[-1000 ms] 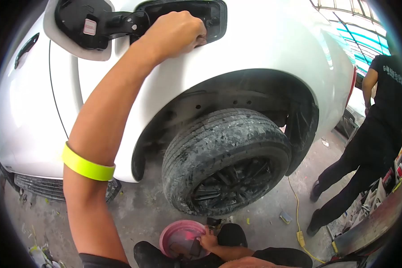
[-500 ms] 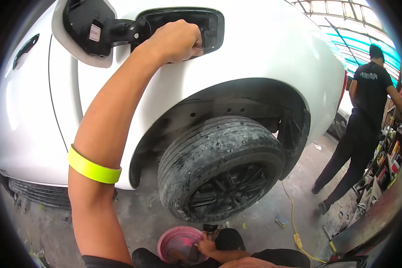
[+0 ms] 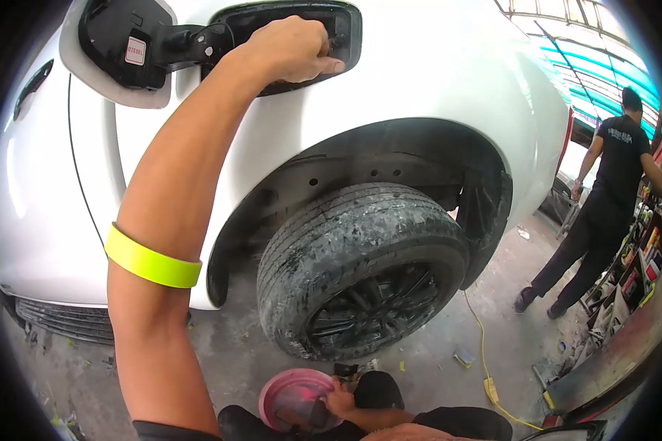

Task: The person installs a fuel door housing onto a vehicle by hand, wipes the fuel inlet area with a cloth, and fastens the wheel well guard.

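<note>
My left hand [image 3: 294,50] is closed at the fuel filler recess [image 3: 349,37] of the white vehicle [image 3: 434,66], its fingers curled and thumb at the recess's lower edge; what it grips, if anything, is hidden. The fuel flap [image 3: 118,55] with a "DIESEL" label stands swung out to the left. A yellow band [image 3: 153,259] circles the left arm. Low in the view, my right hand [image 3: 337,400] is closed at the right rim of a pink basin [image 3: 272,389], around something dark that I cannot make out.
A dusty wheel [image 3: 364,272] sits in the wheel arch above the basin. At the right a person in black [image 3: 614,176] stands by a cluttered shelf [image 3: 643,257]. A yellow cable [image 3: 482,345] runs over the floor [image 3: 426,382].
My left hand has shifted slightly at the recess, its thumb now reaching farther right. The person at the right has moved farther off since a second ago. The view has shifted a little.
</note>
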A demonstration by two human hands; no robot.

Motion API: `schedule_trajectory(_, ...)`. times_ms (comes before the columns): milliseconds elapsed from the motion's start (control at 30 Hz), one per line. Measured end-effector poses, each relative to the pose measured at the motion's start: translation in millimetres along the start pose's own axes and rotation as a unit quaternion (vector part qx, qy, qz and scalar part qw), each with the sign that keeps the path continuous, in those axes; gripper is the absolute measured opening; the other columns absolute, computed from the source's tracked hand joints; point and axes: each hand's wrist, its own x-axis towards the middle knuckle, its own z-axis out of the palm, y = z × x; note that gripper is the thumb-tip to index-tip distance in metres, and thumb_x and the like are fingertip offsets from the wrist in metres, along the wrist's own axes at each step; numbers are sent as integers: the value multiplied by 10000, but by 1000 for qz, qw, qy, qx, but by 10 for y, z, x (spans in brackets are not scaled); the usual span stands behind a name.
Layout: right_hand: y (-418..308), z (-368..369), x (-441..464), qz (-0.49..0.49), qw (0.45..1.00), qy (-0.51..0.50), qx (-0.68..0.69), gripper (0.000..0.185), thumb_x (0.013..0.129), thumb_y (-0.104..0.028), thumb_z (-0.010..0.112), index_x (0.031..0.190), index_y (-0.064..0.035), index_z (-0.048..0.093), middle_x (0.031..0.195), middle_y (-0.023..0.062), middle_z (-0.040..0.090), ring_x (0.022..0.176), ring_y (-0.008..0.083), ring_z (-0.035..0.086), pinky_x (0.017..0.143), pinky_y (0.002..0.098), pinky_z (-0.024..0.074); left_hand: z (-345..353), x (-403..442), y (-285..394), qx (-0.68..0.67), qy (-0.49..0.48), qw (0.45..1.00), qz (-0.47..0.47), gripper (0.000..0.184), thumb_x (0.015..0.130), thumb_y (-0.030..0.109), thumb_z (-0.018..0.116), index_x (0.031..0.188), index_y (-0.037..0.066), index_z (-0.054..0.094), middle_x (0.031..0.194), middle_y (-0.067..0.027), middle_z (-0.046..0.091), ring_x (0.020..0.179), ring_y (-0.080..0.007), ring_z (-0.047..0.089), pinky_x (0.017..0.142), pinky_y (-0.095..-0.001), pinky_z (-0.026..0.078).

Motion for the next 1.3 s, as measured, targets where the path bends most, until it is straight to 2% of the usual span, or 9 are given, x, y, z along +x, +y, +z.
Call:
schedule_trajectory(333,-28,-55,-25,-12,1000,22,-1,320,866,-424,658,1001,-150,753,1500,177,307,1175,444,502,832,528,547,-153,-40,-29,-13,-67,997,28,307,824,294,707,869,-9,715,756,-199,680,728,-337,660,715,-415,514)
schedule_trajectory(533,30,24,-2,-7,1000,10,9,347,868,-418,660,1098,-166,722,1503,175,303,1193,450,489,844,526,542,-266,-76,-20,-13,-118,992,30,238,741,79,684,961,-8,717,876,-183,717,844,-319,691,792,-383,537)
schedule_trajectory(633,-2,11,-8,4,1000,-16,0,365,872,-412,658,1155,-185,699,1516,168,286,1226,451,465,869,527,530,-292,-137,-76,-31,-112,992,52,401,656,-86,672,1044,4,717,1048,-171,720,983,-301,688,877,-361,544)
schedule_trajectory(700,3,-18,-25,-11,1000,22,0,366,877,-420,643,1044,-103,716,1484,190,300,1132,428,521,811,495,556,-279,-142,-169,-40,-111,990,73,360,682,-66,673,1031,4,724,1028,-171,724,958,-306,692,870,-363,543)
schedule_trajectory(800,6,-8,3,1,1000,-2,7,337,873,-403,659,1110,-171,720,1530,160,269,1254,430,445,894,524,522,-257,-105,-84,-37,-106,992,64,256,738,-11,682,987,1,739,968,-177,730,898,-315,699,851,-368,543)
schedule_trajectory(900,-19,-32,-15,9,1000,-3,-3,320,876,-397,659,1088,-168,728,1527,163,272,1250,427,446,894,526,522,-213,-127,-53,-17,-77,996,51,166,791,67,697,931,-7,748,896,-191,727,831,-320,702,826,-372,545)
schedule_trajectory(1133,-25,-104,-31,4,1000,3,9,320,883,-390,653,1099,-165,724,1527,169,269,1252,431,444,914,522,513,-241,-100,-6,-10,-81,996,23,190,819,165,736,829,-25,726,730,-204,684,685,-314,665,694,-405,520)
schedule_trajectory(1200,-12,-113,-33,-20,1000,12,-1,409,909,-424,603,1068,-61,706,1513,206,265,1175,460,493,872,510,526,-192,-72,-29,-15,-73,997,21,195,814,169,742,809,-25,721,702,-198,672,667,-313,657,675,-406,511)
schedule_trajectory(1300,17,-30,-18,-11,1000,13,3,404,910,-418,604,1056,-56,709,1517,206,264,1180,458,493,877,507,525,-239,-84,34,17,-77,996,39,197,807,170,742,791,-25,716,687,-192,666,658,-311,653,660,-405,507)
